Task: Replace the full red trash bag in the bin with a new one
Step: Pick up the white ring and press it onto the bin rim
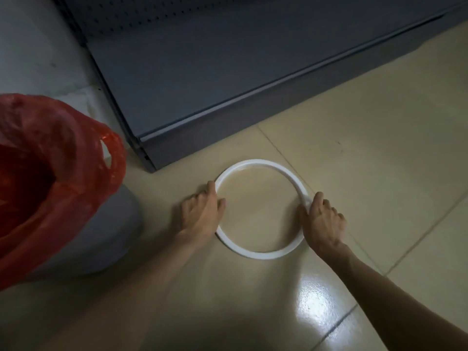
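Note:
A white plastic ring (260, 163) lies flat on the tiled floor in the middle of the head view. My left hand (202, 214) grips its left side and my right hand (323, 219) grips its right side. At the left edge stands a grey bin (101, 236) with a red trash bag (58, 158) draped over its rim. The bag's mouth is open and one of its handle loops hangs over the bin's right side. What is inside the bag is dark and hard to make out.
A dark grey metal shelf unit (228, 72) with a pegboard back stands just behind the ring and the bin. A pale wall (33, 41) is at the upper left. Glossy beige floor tiles (379, 148) stretch to the right and toward me.

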Demonstrator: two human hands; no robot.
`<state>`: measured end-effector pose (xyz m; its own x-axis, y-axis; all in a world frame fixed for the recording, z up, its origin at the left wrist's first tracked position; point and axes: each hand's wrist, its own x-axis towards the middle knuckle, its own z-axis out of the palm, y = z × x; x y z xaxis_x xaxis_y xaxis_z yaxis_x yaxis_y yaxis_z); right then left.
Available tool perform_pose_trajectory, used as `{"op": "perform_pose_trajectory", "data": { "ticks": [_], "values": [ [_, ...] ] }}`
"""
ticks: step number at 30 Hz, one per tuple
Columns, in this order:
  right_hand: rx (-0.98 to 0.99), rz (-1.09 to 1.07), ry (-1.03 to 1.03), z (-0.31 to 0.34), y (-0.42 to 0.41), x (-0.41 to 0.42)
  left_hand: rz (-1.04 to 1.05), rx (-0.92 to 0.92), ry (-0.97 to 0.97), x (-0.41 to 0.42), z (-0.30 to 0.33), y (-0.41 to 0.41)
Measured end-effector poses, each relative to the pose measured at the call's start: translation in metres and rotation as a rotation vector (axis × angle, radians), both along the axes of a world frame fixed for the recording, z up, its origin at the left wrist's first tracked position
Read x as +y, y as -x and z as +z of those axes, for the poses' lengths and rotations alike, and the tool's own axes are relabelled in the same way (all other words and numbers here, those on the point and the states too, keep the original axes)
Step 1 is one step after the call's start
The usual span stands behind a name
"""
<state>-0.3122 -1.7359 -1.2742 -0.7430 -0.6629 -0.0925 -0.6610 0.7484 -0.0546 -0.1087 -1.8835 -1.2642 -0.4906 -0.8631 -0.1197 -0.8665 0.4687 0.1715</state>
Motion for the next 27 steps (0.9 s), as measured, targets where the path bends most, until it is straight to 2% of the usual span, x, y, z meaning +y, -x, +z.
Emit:
{"op": "perform_pose_trajectory", "data": {
  "ticks": [5,8,12,18,23,27],
  "values": [
    [-0.109,0.009,0.044,-0.012,0.002,0.003,-0.005,-0.055,0.007,-0.006,0.001,0.004],
    [-0.101,0.03,0.152,0.002,0.006,0.0,-0.004,-0.035,0.049,-0.008,0.013,0.008],
    [-0.043,0.02,0.361,0.059,0.008,-0.002,0.037,0.075,0.12,-0.006,0.062,0.009],
    [0.008,0.083,0.494,0.18,0.006,-0.024,0.045,0.177,0.299,-0.026,0.176,-0.009],
    [-0.067,0.272,0.616,0.261,-0.025,-0.094,0.156,0.245,0.41,-0.064,0.249,-0.068],
    [-0.151,0.448,0.659,0.285,-0.078,-0.14,0.277,0.23,0.36,-0.07,0.278,-0.142]
  ]
}}
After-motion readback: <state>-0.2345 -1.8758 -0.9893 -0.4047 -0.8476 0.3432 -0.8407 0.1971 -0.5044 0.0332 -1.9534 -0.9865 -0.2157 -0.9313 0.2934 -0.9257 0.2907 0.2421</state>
